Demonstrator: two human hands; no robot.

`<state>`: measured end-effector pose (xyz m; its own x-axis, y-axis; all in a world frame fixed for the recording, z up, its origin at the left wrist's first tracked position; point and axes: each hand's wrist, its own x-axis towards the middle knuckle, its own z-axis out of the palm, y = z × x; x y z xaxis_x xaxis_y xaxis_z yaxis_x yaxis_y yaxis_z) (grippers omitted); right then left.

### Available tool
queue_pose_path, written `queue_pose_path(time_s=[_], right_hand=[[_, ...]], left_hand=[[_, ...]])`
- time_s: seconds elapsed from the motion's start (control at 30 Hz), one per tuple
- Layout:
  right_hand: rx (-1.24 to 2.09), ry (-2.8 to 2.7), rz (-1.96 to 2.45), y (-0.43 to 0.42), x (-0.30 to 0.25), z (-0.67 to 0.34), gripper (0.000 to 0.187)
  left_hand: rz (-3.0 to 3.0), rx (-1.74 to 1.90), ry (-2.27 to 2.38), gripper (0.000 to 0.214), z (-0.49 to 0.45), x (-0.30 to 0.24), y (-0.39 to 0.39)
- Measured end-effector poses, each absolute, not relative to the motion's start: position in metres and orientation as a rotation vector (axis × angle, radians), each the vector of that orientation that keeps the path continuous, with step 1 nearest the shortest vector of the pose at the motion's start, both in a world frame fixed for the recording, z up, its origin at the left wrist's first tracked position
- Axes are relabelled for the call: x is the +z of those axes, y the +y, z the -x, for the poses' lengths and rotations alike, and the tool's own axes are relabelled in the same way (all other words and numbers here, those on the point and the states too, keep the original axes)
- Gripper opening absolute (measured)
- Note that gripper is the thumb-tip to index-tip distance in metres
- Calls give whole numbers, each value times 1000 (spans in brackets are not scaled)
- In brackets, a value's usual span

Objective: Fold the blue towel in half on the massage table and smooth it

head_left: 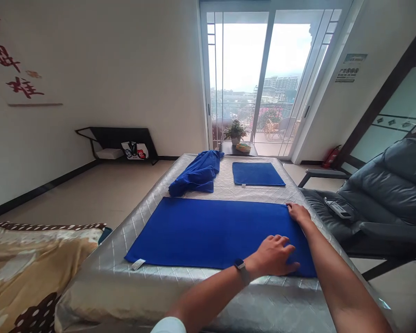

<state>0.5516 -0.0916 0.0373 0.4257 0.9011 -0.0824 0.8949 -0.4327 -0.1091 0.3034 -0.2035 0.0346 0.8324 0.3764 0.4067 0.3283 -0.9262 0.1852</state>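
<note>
A blue towel (201, 231) lies spread nearly flat across the silvery quilted mattress (260, 310), a white tag at its near left corner. My right hand (300, 213) is at the towel's far right corner, fingers closed on its edge. Closer to me, my left hand (273, 254), with a watch on the wrist, rests on or just over the towel's near right part, fingers spread. Farther back lie a crumpled blue cloth (197, 173) on the left and a flat, folded blue towel (258, 174) on the right.
A dark grey armchair (391, 185) with a power strip (338, 208) on its seat stands close on the right. Patterned bedding (31, 273) is at the left. Beyond the mattress, a small table (229, 149) holds a potted plant (235, 131) before sliding glass doors.
</note>
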Motion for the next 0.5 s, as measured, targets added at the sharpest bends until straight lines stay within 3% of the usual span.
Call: queue_pose_path(time_s=[0.17,0.5], right_hand=[[171,-1616,2632,-91,39,-548,42],[153,-1592,2629,-91,41,-550,39]], left_hand=[[-2998,625,554,51,-360,20,-234],[-3071,704,302,24,-369,13,-240]])
